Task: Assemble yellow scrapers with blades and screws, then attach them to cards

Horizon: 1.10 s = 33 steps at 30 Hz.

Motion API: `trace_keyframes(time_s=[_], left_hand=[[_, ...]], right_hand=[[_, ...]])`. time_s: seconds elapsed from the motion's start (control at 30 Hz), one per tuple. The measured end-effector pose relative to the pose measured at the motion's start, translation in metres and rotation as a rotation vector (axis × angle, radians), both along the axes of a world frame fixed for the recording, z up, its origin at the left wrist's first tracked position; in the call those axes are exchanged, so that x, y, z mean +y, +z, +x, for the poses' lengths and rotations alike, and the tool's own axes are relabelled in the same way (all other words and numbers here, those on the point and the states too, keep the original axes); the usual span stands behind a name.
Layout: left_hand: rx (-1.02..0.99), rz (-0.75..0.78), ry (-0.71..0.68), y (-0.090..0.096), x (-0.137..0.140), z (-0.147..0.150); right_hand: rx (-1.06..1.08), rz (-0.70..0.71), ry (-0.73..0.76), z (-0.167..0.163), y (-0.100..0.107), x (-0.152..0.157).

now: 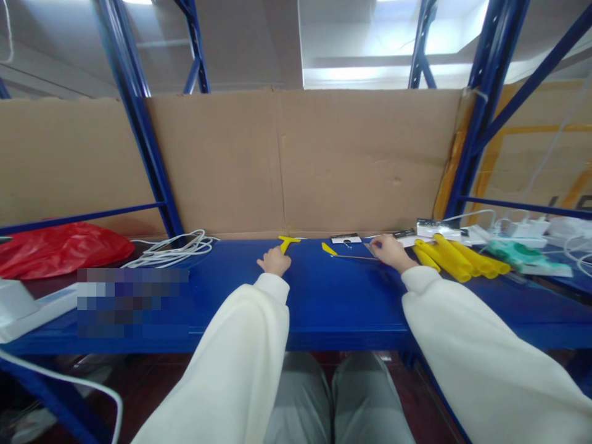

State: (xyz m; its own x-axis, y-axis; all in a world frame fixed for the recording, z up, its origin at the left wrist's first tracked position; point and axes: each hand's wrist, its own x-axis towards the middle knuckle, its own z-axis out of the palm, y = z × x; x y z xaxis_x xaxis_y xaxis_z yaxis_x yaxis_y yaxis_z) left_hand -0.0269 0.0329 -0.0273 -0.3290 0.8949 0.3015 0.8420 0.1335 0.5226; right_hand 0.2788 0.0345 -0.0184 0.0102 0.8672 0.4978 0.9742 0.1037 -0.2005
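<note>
far left: a white plastic strip is lying slantwise along the counter, its end passing out of view. behind it a red plastic bag is slumping in loose folds, likely too limp to stand. next along, a white cable is resting in loose loops, presumably coiled to keep its length gathered.

centre-left: the left hand is reaching to the rear of the counter, fingers bent in and nearly closed, and appears to be gripping a yellow t-shaped piece by its stem. the crossbar is pointing away from the palm, perhaps because the stem is the narrower part to pinch. a cardboard panel is standing upright behind, seemingly serving as a back wall.

centre-right: a black-and-white card is lying flat near the panel. in front of it a thin rod with a yellow end is lying crosswise, its other end pointing toward the right hand.

right: the right hand is keeping its fingers bent with little gap, at a small thin item; whether it is gripping or only touching, cannot tell. just beside it, yellow tubes are lying side by side, probably bunched to limit rolling.
</note>
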Motion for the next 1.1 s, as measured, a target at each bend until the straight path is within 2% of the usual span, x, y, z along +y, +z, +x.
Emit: trace_keyframes(time_s=[0.2, 0.3, 0.5, 0.6, 0.9, 1.1], left_hand=[[0.054, 0.006, -0.009, 0.0, 0.001, -0.003], [0.057, 0.01, -0.013, 0.001, -0.001, -0.002], [0.049, 0.023, -0.004, -0.001, 0.001, -0.002], [0.052, 0.018, -0.007, 0.0, 0.002, -0.002], [0.045, 0.02, -0.014, -0.001, 0.002, -0.001], [0.068, 0.027, -0.026, -0.004, 0.003, -0.002]], right_hand=[[0.043, -0.17, 0.143, -0.001, -0.004, -0.003], [0.06, -0.191, 0.223, -0.003, -0.004, -0.004], [0.095, -0.249, 0.227, -0.004, -0.006, -0.004], [0.102, -0.245, 0.287, -0.008, -0.007, -0.005], [0.101, -0.287, 0.533, -0.056, -0.005, -0.005], [0.074, -0.363, 0.579, -0.073, 0.006, -0.001]])
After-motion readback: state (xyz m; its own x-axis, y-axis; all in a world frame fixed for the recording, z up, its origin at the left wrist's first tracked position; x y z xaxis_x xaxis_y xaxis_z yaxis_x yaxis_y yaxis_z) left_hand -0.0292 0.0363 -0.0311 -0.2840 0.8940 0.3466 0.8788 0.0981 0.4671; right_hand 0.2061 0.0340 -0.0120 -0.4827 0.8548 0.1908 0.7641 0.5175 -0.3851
